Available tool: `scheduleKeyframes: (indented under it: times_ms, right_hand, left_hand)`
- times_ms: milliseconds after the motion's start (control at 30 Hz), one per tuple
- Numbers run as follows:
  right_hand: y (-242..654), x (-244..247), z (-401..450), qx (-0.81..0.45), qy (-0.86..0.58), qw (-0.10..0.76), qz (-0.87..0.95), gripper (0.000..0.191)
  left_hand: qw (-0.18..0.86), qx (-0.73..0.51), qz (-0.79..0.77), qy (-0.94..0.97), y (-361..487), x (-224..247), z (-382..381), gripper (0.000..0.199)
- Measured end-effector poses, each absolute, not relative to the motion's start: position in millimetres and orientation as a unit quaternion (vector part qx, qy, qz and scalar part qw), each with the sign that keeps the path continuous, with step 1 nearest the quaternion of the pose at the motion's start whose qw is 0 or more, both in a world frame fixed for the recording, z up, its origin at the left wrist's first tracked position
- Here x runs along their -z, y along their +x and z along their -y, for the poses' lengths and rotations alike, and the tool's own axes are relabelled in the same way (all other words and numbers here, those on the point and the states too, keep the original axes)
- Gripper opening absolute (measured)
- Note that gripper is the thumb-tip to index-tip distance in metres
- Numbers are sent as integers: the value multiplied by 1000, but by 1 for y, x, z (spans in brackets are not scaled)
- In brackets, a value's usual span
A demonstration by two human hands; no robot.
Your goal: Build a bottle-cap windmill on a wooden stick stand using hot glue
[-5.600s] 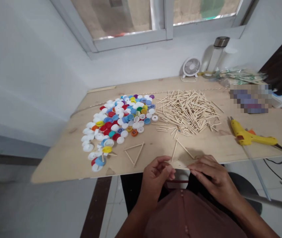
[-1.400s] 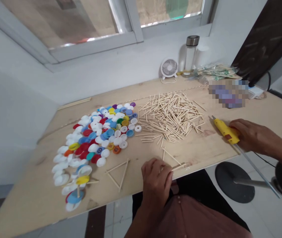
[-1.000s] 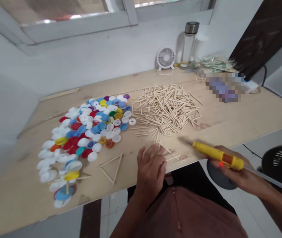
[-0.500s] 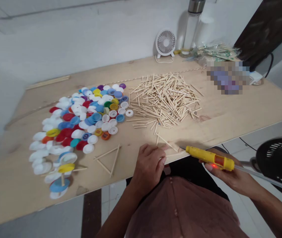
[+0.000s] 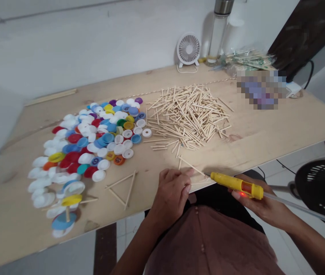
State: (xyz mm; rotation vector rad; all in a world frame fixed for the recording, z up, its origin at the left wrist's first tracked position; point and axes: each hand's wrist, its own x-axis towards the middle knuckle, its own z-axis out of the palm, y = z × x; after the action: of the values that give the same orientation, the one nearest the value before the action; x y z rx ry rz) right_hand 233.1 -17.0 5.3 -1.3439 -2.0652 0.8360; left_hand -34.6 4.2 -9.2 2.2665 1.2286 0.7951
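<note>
My right hand [image 5: 254, 198] is wrapped round a yellow glue gun [image 5: 237, 185] with a small red light and a clear glue stick at its back. The gun's nozzle touches or nearly touches the right end of a thin wooden stick [image 5: 192, 165] near the table's front edge. My left hand [image 5: 174, 191] rests at that edge, fingers pressed together over the sticks there; what its fingertips hold is hidden. A triangle of sticks [image 5: 130, 191] lies left of it. Behind my hands is a heap of short sticks [image 5: 191, 114].
Many coloured bottle caps [image 5: 85, 141] cover the left of the table [image 5: 302, 114]. A cap-and-stick piece [image 5: 67, 214] stands at front left. At the back are a small white fan [image 5: 189, 49], a glass bottle [image 5: 217, 34] and bagged sticks [image 5: 248, 61]. A black fan [image 5: 322, 191] is at right.
The glue gun has shifted slightly left, its nozzle now at the stick's end. My left hand stays by the sticks. The whole view has shifted a little.
</note>
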Motion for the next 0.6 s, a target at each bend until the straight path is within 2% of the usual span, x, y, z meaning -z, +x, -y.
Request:
scheduleKeyframes:
  times_ms: [133, 400, 600]
  right_hand:
    - [234, -4, 17, -387, -526, 224, 724, 11]
    - [230, -8, 14, -421, -548, 184, 699, 18]
    - [229, -5, 12, -415, -556, 185, 696, 20]
  left_hand:
    - [221, -283, -446, 820, -34, 10, -5, 13]
    - [238, -283, -455, 810, -34, 9, -4, 13]
    - [237, -286, -453, 810, -34, 9, -4, 13]
